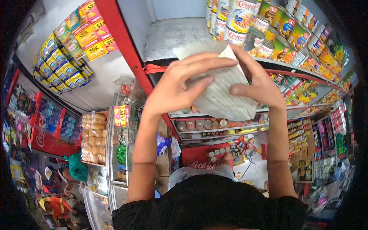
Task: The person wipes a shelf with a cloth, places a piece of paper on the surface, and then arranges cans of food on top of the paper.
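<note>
In front of the shelves, at chest height or higher, my two hands hold a pale, crumpled, faintly lined sheet [226,96] that looks like paper or thin plastic. My left hand [184,80] curves over its near face, with the fingertips at a folded white corner and the thumb lower down against the sheet. On the other side, my right hand [262,82] grips the edge, thumb in front and fingers behind it. The fingers of the right hand are partly hidden by the fold. Just beyond stand stacked tuna cans [239,19].
A grey shelf board [168,36] lies behind my left hand, beside a red post [128,42]. More cans [283,32] fill the upper shelf at right. Snack packs [57,63] hang on the left wall. Bread packs [94,138] stand near a glass case [122,153].
</note>
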`<state>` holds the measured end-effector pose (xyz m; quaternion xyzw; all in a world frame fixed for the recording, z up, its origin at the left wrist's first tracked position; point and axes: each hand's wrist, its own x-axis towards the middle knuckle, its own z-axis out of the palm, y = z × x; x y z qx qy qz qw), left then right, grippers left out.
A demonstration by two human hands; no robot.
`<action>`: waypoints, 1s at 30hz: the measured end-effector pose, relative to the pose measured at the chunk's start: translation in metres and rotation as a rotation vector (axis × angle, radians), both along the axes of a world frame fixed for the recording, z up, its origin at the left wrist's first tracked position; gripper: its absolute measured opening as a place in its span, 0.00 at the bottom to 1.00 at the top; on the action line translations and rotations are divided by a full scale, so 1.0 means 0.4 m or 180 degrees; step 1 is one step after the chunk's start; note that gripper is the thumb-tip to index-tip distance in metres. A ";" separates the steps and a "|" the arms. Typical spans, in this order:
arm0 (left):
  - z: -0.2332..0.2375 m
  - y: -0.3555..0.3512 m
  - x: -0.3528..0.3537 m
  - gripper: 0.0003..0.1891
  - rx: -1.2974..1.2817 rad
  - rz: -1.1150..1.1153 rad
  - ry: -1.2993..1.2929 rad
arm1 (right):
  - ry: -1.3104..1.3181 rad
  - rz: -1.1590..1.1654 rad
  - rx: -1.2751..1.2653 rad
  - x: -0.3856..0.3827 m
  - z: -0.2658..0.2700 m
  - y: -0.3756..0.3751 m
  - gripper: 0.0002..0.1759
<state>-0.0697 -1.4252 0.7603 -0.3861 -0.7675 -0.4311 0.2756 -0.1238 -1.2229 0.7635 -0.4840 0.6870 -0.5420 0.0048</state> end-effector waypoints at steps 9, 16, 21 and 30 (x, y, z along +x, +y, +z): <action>0.052 -0.140 0.106 0.23 0.1322 0.1286 0.1818 | 0.1429 -0.1742 -0.1870 0.016 0.062 -0.024 0.16; 0.129 -0.174 0.022 0.23 0.0848 0.1684 0.1371 | -0.1381 0.0109 -0.1043 -0.032 0.065 -0.074 0.40; 0.179 -0.140 -0.004 0.26 0.1108 0.1045 0.0927 | -0.1050 0.0645 -0.0864 -0.056 0.153 -0.127 0.38; 0.201 -0.178 -0.042 0.30 0.1683 0.0149 0.1675 | -0.1170 0.0675 -0.0309 -0.015 0.213 -0.225 0.24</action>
